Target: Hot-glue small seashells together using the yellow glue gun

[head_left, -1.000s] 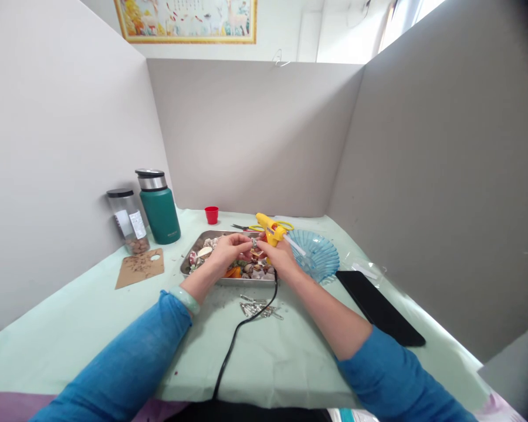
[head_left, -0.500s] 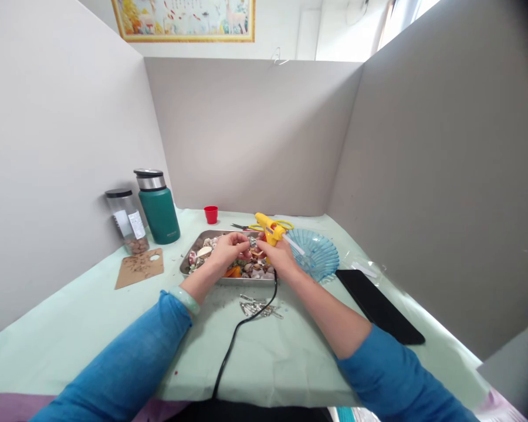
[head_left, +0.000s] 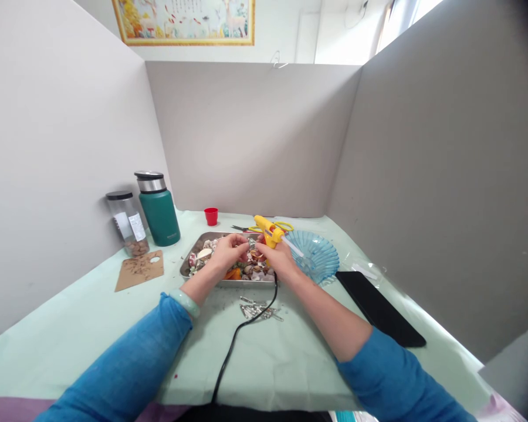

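One yellow glue gun (head_left: 269, 231) sits in the right hand (head_left: 281, 259), over the tray, its white glue stick (head_left: 294, 246) jutting back toward the plate. That hand's lower fingers appear wrapped round the handle, while its thumb and forefinger reach toward the left hand (head_left: 229, 253). The left fingers are bunched narrow, tips nearly meeting the right's; whether they pinch some small piece I cannot tell.

To work well like this, I'd steady both wrists, keep the fingertips clear of the gun's hot end, and leave the cord (head_left: 234, 340) slack — it crosses the clips, so a tug could scatter them.

Counting outward: one metal tray (head_left: 246, 283) beneath the hands, with shells (head_left: 257, 272) too many and too overlapped to number; one heap of silvery clips (head_left: 256, 309), likewise tangled past an exact count. Then one each — blue plate (head_left: 319, 255), yellow-handled scissors (head_left: 286, 225), red cup (head_left: 211, 217), green bottle (head_left: 159, 217), lidded jar (head_left: 125, 220), brown card (head_left: 141, 271), flat black slab (head_left: 381, 308).
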`<state>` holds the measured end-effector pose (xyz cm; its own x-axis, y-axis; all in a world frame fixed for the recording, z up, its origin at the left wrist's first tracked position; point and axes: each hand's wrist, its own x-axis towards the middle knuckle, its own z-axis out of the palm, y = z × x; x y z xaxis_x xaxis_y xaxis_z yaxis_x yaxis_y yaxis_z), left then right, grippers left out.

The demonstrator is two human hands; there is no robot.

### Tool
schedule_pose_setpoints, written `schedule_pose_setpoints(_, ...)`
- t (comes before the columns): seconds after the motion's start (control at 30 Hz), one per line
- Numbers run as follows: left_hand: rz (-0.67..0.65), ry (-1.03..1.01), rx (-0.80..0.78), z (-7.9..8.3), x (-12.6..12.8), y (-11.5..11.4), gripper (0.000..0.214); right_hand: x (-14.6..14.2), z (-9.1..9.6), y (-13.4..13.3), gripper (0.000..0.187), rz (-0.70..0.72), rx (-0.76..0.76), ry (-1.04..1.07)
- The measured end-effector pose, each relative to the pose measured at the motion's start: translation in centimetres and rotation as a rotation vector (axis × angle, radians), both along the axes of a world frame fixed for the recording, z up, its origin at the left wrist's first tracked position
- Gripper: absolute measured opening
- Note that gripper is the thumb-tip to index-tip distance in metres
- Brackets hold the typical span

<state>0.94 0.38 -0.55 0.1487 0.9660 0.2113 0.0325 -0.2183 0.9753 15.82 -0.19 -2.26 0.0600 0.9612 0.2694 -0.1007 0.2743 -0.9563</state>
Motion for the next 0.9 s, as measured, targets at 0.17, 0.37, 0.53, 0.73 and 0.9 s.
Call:
schedule_pose_setpoints(0.17,-0.019,0.033,-0.009,-0.01,0.10,0.05,0.014,-0.02,-0.02,0.06,0.026,0.000,-0.006,-0.007)
schedule_pose_setpoints(0.37,-0.023,-0.024,0.022,-0.36,0.15,0.40,0.017,0.04,-0.03,0.03,0.026,0.005,-0.001,0.005)
schedule_pose_setpoints(0.53,-0.036,-0.009,0.053,-0.51,0.00,0.51,0.016,0.11,-0.03,0.07,0.026,-0.045,0.004,0.006)
schedule_pose_setpoints(0.73,-0.042,0.092,0.091,-0.56,0.15,0.44,0.013,0.07,-0.20,0.29,0.029,0.026,-0.007,0.002)
schedule_pose_setpoints(0.9,-0.008,0.120,0.144,-0.64,0.16,0.62,0.013,0.05,-0.19,0.21,0.033,0.082,-0.007,-0.004)
